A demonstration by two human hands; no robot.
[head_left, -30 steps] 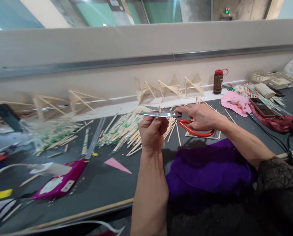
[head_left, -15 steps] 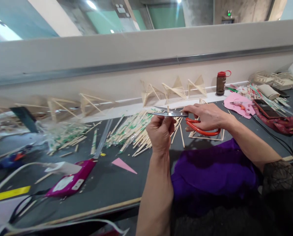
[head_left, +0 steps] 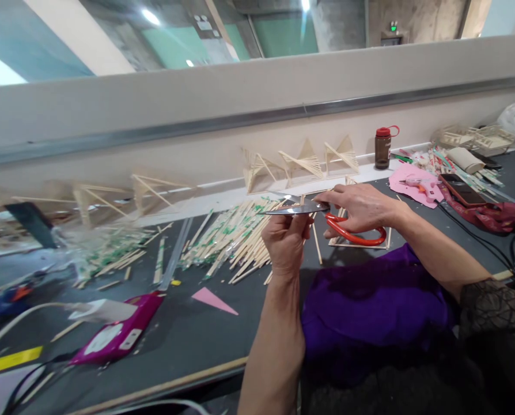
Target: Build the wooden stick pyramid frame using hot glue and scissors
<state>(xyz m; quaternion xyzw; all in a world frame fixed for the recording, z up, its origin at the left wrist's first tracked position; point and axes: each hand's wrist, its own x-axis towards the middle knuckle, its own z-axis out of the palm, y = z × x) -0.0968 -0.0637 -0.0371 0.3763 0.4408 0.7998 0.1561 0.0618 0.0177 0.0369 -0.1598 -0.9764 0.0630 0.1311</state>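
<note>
My right hand (head_left: 361, 207) is closed around the red handles of a pair of scissors (head_left: 365, 238), whose blades are parted and point left. My left hand (head_left: 286, 239) pinches a thin wooden stick (head_left: 302, 200), its tip standing up between the blades. Most of that stick is hidden by my fingers and the metal. Just left of my left hand lies a heap of wooden sticks (head_left: 249, 242), some in clear wrappers with green print. Below the scissors, a small frame of sticks (head_left: 359, 246) rests on the dark table (head_left: 188, 346).
Several stick models (head_left: 300, 163) stand along the wall, near a brown bottle (head_left: 382, 151). At right, a glue gun (head_left: 417, 183) lies on pink paper, by a phone (head_left: 461, 190). A magenta power strip (head_left: 119, 331) and a pink triangle (head_left: 214, 301) are at left.
The camera view has turned slightly, so the table things appear a little further left and lower. Both hands keep their grips, and the scissor blades are still parted around the stick.
</note>
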